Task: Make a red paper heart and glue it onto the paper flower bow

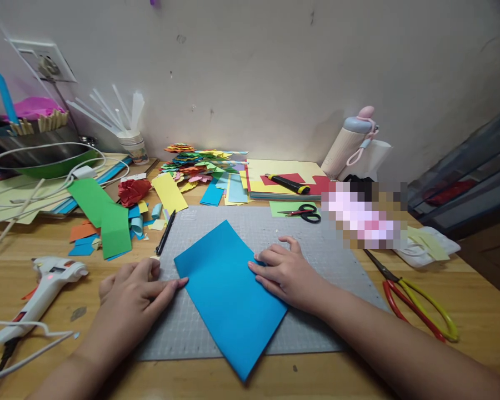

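Blue paper sheet [229, 300] lies aslant on a gray cutting mat [316, 236], its lowest corner running past the mat's near edge over the wood-grain bench [320, 378]. A person's 2 bare hands flank it, neither one grasping: L hand [139, 291] sits at the sheet's L edge, 1 fingertip touching it, the other fingers loosely bent; R hand [285, 272] rests w/ fingers spread on the R edge.

Nr the sheet's L corner, a black pen [165, 233] lies across the mat's edge. At the mat's far side, black-handled scissors [308, 213] lie partly on a light-green slip [277, 208]. R of the mat is a bigger pair of shears [394, 278], 1 handle red, 1 yellow.

On the L, a white glue gun [45, 294] shows a small red light; beyond it, green paper [116, 228] and crumpled red paper [134, 191] lie amid scraps.

Along the back: a cup [134, 149] w/ straws, multicolored paper pieces [191, 161], a yellow-and-black cutter [287, 183] atop a paper stack [300, 168], & a pale bottle [344, 141] nr the wall. An item to the R is pixelated, can't be ID'd.
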`<action>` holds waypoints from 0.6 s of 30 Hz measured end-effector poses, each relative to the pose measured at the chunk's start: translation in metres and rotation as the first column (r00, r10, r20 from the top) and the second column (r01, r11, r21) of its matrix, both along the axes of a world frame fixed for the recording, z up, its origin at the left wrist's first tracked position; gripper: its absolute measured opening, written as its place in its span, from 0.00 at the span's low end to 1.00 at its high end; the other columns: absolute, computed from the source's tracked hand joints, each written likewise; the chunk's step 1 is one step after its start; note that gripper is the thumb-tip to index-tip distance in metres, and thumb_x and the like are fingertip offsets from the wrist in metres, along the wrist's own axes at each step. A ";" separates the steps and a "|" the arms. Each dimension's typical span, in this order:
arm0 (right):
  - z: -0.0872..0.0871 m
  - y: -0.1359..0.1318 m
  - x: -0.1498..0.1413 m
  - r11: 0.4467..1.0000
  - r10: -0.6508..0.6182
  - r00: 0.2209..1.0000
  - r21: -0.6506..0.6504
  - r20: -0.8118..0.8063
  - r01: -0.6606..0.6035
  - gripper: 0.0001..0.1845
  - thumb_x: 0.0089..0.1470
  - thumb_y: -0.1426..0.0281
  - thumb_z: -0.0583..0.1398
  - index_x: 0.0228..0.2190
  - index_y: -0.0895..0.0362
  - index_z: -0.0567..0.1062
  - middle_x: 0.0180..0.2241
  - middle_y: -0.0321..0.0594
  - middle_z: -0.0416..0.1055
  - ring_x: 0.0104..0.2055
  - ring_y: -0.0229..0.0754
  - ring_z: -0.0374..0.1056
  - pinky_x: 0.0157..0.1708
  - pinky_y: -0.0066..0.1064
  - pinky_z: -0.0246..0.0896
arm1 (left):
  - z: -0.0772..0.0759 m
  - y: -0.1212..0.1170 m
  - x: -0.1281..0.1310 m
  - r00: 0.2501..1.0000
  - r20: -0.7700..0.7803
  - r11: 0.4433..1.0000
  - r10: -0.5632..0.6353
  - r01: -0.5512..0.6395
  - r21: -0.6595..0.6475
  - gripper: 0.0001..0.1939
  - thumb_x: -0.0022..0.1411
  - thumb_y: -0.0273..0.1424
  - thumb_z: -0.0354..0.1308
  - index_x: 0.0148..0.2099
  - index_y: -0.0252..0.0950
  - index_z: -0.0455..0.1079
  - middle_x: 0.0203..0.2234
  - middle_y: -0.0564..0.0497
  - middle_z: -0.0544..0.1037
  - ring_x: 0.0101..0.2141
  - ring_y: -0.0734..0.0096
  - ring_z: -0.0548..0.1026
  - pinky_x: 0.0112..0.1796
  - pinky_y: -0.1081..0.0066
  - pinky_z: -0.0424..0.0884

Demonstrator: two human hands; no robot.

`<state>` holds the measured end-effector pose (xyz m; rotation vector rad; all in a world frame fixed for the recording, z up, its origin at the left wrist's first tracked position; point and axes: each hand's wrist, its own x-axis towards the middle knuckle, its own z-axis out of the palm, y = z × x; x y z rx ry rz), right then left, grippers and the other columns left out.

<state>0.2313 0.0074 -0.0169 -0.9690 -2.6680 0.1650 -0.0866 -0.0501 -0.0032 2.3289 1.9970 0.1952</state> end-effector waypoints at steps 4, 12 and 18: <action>-0.001 0.000 0.000 1.000 -0.001 1.000 0.014 0.003 0.001 0.12 0.63 0.66 0.54 0.44 0.49 0.75 0.40 0.39 0.74 0.44 0.44 0.65 0.54 0.50 0.33 | 0.000 0.003 -0.003 0.999 0.011 0.999 0.037 -0.037 0.009 0.16 0.64 0.47 0.46 0.44 0.59 0.76 0.38 0.50 0.70 0.42 0.57 0.67 0.43 0.60 0.59; -0.004 0.000 0.001 1.000 0.003 1.000 0.023 -0.014 -0.003 0.12 0.62 0.66 0.54 0.44 0.49 0.75 0.40 0.39 0.75 0.45 0.43 0.65 0.54 0.49 0.33 | 0.000 0.008 -0.009 0.989 -0.046 0.989 0.139 -0.137 0.055 0.21 0.65 0.49 0.42 0.46 0.57 0.75 0.37 0.48 0.69 0.43 0.53 0.67 0.41 0.58 0.60; -0.004 0.000 0.000 1.000 0.004 1.000 0.013 -0.006 -0.004 0.13 0.63 0.65 0.54 0.44 0.49 0.75 0.40 0.40 0.74 0.45 0.44 0.65 0.54 0.51 0.32 | -0.003 0.006 -0.010 0.982 -0.098 0.973 0.164 -0.145 0.181 0.23 0.66 0.46 0.41 0.44 0.51 0.78 0.38 0.45 0.69 0.41 0.52 0.67 0.39 0.57 0.60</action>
